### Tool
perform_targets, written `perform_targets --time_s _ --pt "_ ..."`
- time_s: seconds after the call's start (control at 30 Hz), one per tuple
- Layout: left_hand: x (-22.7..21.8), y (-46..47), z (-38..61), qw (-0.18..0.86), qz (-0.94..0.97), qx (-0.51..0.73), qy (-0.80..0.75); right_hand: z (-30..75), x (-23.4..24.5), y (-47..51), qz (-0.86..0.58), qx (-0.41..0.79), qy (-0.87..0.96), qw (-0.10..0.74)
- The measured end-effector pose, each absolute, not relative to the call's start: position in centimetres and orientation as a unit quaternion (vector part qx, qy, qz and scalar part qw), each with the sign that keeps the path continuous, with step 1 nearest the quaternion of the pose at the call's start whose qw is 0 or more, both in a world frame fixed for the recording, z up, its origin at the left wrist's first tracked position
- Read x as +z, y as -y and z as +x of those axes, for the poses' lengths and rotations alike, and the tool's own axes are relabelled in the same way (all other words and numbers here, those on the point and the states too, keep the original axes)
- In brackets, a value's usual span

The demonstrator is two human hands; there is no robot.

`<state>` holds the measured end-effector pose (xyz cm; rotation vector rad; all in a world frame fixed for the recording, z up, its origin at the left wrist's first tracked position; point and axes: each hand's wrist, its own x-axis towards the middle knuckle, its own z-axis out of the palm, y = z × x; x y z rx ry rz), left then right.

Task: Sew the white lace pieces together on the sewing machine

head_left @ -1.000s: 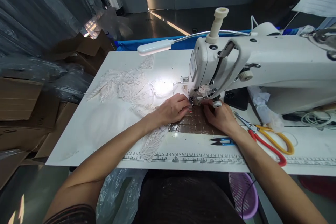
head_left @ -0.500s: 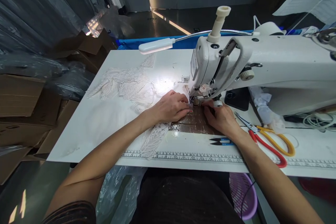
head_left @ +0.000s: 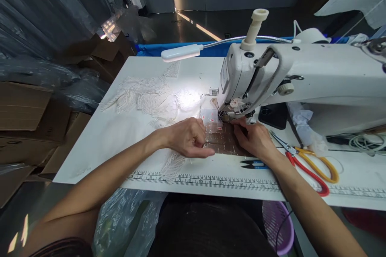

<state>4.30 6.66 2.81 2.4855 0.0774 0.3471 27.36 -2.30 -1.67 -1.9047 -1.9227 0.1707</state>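
My left hand (head_left: 189, 138) is over the left edge of the brown, shiny bed cover (head_left: 229, 144) of the sewing machine (head_left: 241, 68), fingers curled in and thumb pointing right. What lies inside those fingers, if anything, is hidden. White lace (head_left: 173, 166) hangs toward the ruler just below that hand, and more lace (head_left: 153, 100) lies bunched to its left under the lamp light. My right hand (head_left: 253, 136) rests beside the presser foot (head_left: 224, 116), fingers bent together with their tips tucked near it. I cannot make out what they pinch.
Blue thread snips (head_left: 255, 164) and red-and-yellow scissors (head_left: 301, 156) lie near my right forearm. Behind them is a black phone (head_left: 274, 115). A ruler strip (head_left: 211, 181) runs along the table's front. Cardboard boxes (head_left: 27, 128) stand left; a purple basket (head_left: 279, 225) sits below.
My left hand has moved left and toward me, away from the needle, and its fingers have curled. A clear plate with red marks now shows beside the presser foot. My right hand stays nearly still.
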Motion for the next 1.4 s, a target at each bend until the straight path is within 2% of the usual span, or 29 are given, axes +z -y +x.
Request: perform_targets --time_s 0.1,0.3,0.43,0.57,0.77,0.9,1.13,1.4 --pt "4.2 -6.1 3.7 0.366 0.916 0.155 -0.05 27.2 -1.5 2.4 -0.693 0.05 0.691 0.202" --pt "1.6 -6.7 6.2 0.229 0.933 0.225 -0.16 27.2 -1.4 2.5 -0.678 0.067 0.698 0.221" --pt "-0.3 -7.8 7.5 0.212 0.94 0.212 -0.164 27.4 -1.5 2.4 -0.674 0.071 0.7 0.226" --pt "-0.1 -7.6 7.0 0.18 0.948 0.202 -0.168 27.5 -1.6 2.4 -0.667 0.061 0.706 0.229" --pt "2.3 -5.9 5.7 0.304 0.938 0.163 -0.04 27.4 -1.8 2.5 -0.672 0.038 0.71 0.21" --pt "1.4 -6.8 6.5 0.229 0.937 0.236 -0.117 27.4 -1.9 2.6 -0.66 0.058 0.714 0.227" --pt "-1.0 -8.3 7.0 0.13 0.962 0.199 -0.136 27.3 -1.9 2.4 -0.662 0.09 0.701 0.25" --pt "-1.5 -8.0 6.7 0.06 0.967 0.214 -0.127 26.6 -1.7 2.1 -0.628 0.045 0.757 0.174"
